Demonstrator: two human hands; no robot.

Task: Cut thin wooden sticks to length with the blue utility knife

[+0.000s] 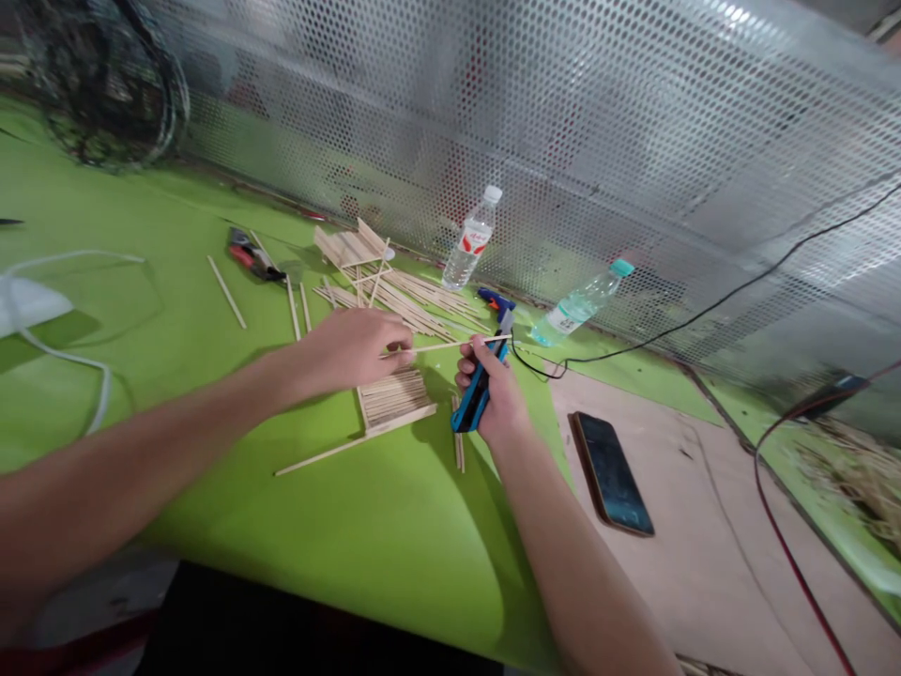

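Observation:
My left hand (pixel 352 349) pinches a thin bamboo stick (pixel 450 346) and holds it level above the green table (pixel 175 376). My right hand (pixel 493 394) grips a blue and black glue gun (pixel 480 385), its nozzle up against the stick near the far end. Just below my left hand lies a flat panel of sticks glued side by side (pixel 391 398), with one long stick (pixel 352 443) along its near edge.
A loose pile of sticks (pixel 415 300) and a small stick frame (pixel 352 246) lie farther back. Two water bottles (pixel 470 238) (pixel 581 302) stand by the perforated metal wall. A phone (pixel 611 473) rests on the brown board. Red pliers (pixel 251 255) and black cables (pixel 704 314) are nearby.

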